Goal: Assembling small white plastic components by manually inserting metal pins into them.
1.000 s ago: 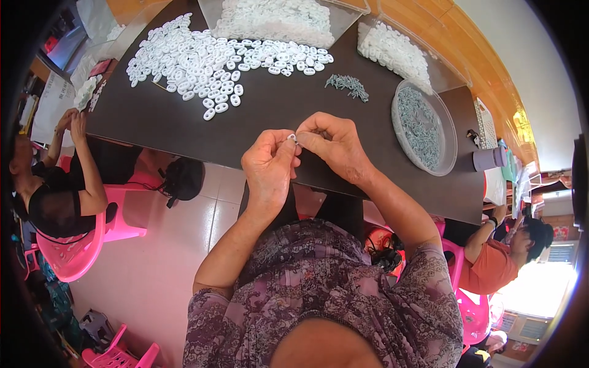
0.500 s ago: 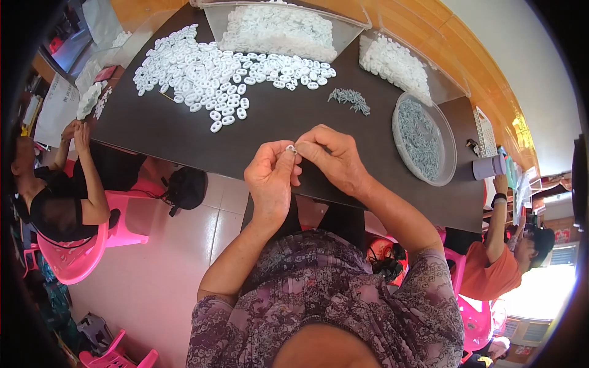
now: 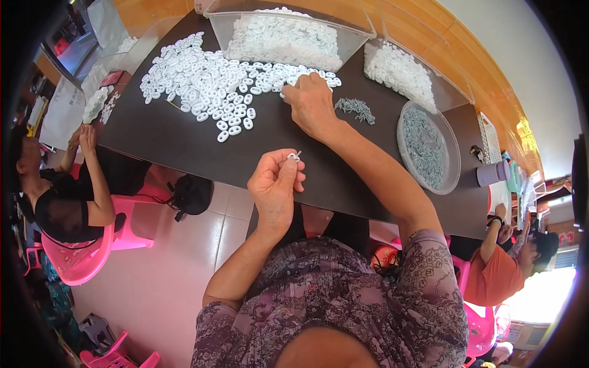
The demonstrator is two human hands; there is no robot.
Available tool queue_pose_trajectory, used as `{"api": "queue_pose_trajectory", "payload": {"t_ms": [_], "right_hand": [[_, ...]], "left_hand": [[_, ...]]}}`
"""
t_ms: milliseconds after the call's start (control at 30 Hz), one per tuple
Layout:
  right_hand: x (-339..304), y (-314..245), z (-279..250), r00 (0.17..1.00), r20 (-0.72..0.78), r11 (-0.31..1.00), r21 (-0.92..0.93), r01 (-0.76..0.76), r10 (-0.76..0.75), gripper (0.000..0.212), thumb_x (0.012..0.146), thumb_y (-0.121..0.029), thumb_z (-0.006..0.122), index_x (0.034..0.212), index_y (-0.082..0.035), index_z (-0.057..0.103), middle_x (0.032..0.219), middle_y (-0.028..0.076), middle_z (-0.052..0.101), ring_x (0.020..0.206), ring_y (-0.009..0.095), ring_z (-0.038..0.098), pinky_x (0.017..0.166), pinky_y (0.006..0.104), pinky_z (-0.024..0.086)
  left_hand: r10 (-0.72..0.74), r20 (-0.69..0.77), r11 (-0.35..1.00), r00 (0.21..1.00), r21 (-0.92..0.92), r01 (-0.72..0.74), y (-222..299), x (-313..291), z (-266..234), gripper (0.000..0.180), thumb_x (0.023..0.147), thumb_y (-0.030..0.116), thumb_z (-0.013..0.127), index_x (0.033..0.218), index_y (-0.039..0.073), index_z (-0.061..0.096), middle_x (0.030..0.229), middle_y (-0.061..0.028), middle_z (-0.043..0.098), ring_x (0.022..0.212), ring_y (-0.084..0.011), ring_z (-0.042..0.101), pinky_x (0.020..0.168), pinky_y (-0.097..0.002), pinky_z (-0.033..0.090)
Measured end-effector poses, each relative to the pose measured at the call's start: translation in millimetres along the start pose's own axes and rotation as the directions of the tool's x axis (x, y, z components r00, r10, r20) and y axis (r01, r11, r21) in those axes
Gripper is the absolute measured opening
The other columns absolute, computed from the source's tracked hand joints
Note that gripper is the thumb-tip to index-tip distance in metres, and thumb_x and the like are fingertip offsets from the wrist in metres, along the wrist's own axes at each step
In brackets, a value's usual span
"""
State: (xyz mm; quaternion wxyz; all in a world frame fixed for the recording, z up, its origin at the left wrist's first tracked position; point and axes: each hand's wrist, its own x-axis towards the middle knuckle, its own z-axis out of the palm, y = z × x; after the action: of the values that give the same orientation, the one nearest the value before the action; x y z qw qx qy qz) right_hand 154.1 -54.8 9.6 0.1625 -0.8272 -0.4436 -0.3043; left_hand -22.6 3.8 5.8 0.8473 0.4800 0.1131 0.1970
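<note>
1. White, with a rounded loop showing, the small white plastic piece [image 3: 293, 157] sits at the fingertips of the left hand [image 3: 273, 189], above the near edge of the dark brown table [image 3: 184, 141]. I see thumb and forefinger clamped on it.

2. From that grip a thin grey metal-looking pin [image 3: 299, 153] sticks out, its long axis slanting away from the body and a little rightward. The thumb covers much of the piece, so I cannot tell its own long axis.

3. Ahead of that grip and slightly right, the right hand [image 3: 311, 105] reaches over the right-hand end of the flat spread of white oval two-holed plastic pieces [image 3: 193, 76]. I judge this the relation that matters: these fingers are right at the loose ovals, while the left ones are well apart from them.

4. Knuckles hide most of the right fingertips from me; I cannot tell whether they are apart or together, or whether they hold an oval.

5. Loose ovals lie at mixed angles, so I read no single long axis near those fingers.

6. Just right of the right wrist I see the small loose heap of grey pins [image 3: 356, 110]; farther right stands the round clear plastic tub [image 3: 451, 161] of similar ones. The right hand is nearer to both.
</note>
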Motion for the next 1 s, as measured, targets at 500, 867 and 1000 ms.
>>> {"api": "queue_pose_trajectory", "payload": {"t_ms": [500, 867, 1000], "right_hand": [[-16, -16, -31, 0.976, 0.216, 0.969, 0.235, -0.074, 0.022, 0.012, 0.069, -0.002, 0.065, 0.079, -0.004, 0.06, 0.076, 0.011, 0.055, 0.081, 0.031, 0.051, 0.07, 0.0397, 0.043], [-51, -12, -82, 0.769, 0.526, 0.231, 0.749, -0.621, 0.364, 0.011, 0.076, -0.006, 0.066, 0.086, -0.001, 0.065, 0.073, 0.004, 0.063, 0.065, 0.011, 0.054, 0.057, 0.0241, 0.041], [-52, -19, -101, 0.636, 0.676, -0.052, 0.7, -0.713, 0.372, 0.015, 0.079, -0.008, 0.067, 0.091, 0.001, 0.066, 0.077, 0.003, 0.064, 0.065, 0.007, 0.052, 0.057, 0.0196, 0.039]], "left_hand": [[-0.029, 0.031, 1.0, 0.999, 0.009, 0.028, 3, 2, -3, 0.012, 0.09, 0.005, 0.055, 0.098, -0.004, 0.058, 0.079, -0.0082, 0.062, 0.06, -0.0087, 0.055, 0.049, -0.0206, 0.045], [-0.096, 0.062, 0.995, 0.994, -0.026, 0.097, 14, -1, 2, 0.013, 0.088, 0.006, 0.059, 0.095, -0.005, 0.06, 0.077, -0.0108, 0.063, 0.056, -0.0118, 0.056, 0.047, -0.0231, 0.045], [-0.1, 0.085, 0.995, 0.991, -0.014, 0.101, 15, -4, 6, 0.016, 0.088, 0.007, 0.06, 0.099, -0.005, 0.059, 0.077, -0.0098, 0.062, 0.058, -0.0106, 0.055, 0.048, -0.021, 0.045]]}}
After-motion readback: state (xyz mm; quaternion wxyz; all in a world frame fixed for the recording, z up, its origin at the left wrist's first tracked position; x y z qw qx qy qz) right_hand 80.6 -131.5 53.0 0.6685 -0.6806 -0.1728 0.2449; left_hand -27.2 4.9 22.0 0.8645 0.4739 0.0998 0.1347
